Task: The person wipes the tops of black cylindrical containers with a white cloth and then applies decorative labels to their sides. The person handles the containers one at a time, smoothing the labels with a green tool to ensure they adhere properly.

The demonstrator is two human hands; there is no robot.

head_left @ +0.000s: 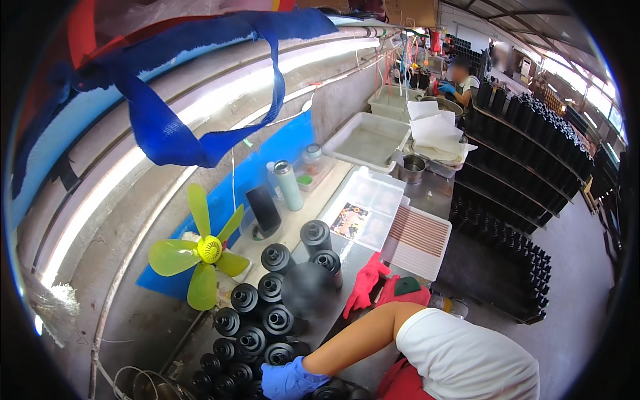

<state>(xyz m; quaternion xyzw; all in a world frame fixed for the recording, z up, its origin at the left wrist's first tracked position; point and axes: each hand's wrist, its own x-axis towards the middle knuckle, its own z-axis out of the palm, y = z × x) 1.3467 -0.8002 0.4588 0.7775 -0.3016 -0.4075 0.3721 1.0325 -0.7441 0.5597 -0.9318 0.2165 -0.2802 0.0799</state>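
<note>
1. A blue-gloved hand [288, 380] rests on the black cylindrical parts [267, 313] at the lower edge of the view; from the arm's angle I take it for the right hand, though the crop makes that uncertain
2. Its fingers curl down over one of the nearest cylinders; whether they grip it or only touch it cannot be told
3. The other hand is out of view
4. The cylinders stand upright, packed close in rows on the surface [373, 267], caps up, so a large batch looks already set out; one nearer the camera is blurred
5. Just right of the cluster lie a red glove [365, 283] and a small green pad [407, 287]
6. Beyond them sit a ribbed white tray [419, 240] and a clear tray [373, 203]
7. Left of the cylinders stand a yellow fan [203, 257], a phone [263, 210] and a pale bottle [289, 185]
8. Dark racks [527, 160] on the right hold many more black parts, which suggests work remains
</note>
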